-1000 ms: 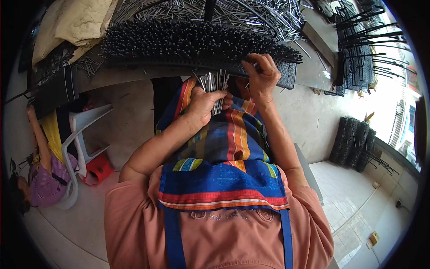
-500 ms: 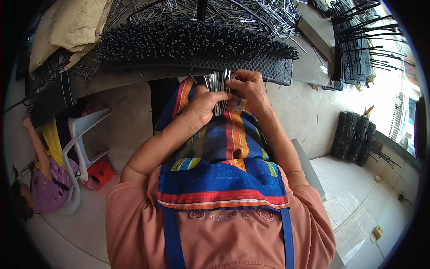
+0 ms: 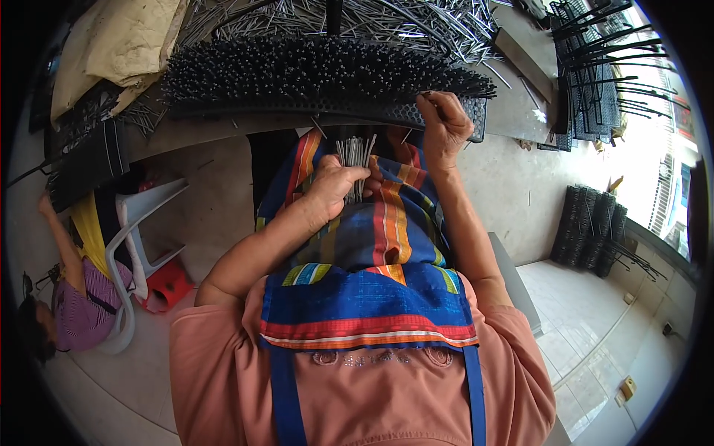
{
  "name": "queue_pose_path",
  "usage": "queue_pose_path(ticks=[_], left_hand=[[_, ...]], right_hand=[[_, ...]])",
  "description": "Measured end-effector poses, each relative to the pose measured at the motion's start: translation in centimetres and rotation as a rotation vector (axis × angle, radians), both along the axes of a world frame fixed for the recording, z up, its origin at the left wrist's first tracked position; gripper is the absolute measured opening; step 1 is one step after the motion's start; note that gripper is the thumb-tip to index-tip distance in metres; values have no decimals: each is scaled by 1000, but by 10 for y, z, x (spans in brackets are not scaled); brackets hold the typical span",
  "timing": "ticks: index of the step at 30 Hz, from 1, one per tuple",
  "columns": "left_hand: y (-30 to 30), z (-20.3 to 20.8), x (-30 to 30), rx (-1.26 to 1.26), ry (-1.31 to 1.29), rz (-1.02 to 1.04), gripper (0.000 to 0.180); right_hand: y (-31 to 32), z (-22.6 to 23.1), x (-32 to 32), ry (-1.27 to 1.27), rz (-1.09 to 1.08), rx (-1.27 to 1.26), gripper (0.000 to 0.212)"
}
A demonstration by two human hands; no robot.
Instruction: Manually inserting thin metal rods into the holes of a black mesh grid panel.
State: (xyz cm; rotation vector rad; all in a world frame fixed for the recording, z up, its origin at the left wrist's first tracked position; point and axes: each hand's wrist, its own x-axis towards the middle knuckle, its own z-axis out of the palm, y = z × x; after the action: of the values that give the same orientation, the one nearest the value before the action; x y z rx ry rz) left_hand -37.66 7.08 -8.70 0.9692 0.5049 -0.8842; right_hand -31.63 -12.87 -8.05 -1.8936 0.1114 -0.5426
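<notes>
A bundle of thin grey metal rods stands in my left hand, whose fingers are wrapped round it above my lap. Up and to the right, my right hand is at the front edge of a black perforated plate, with thumb and fingertips pinched together. What lies in that pinch is too small to make out. Dense rows of short, dark, upright rods fill most of the plate's holes, while its right end shows bare holes. A striped blue apron covers my lap under the bundle.
Behind the plate lies a heap of loose metal rods. Crumpled brown paper sits at the far left. Dark racks with long rods stand at the right. A co-worker sits at the left near a grey chair and red stool.
My right hand has left the bundle and moved up and right to the plate's edge. My left hand has shifted slightly down and left, still holding the rods.
</notes>
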Motion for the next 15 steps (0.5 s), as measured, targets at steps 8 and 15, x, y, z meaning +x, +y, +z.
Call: queue_pose_path(ticks=[8,15], left_hand=[[-8,2,10,-18,-27,202,17],[-10,7,22,-95,-74,200,23]], right_hand=[[12,14,-3,42,-13,-242,10],[12,30,-14,445,185,-90,6]])
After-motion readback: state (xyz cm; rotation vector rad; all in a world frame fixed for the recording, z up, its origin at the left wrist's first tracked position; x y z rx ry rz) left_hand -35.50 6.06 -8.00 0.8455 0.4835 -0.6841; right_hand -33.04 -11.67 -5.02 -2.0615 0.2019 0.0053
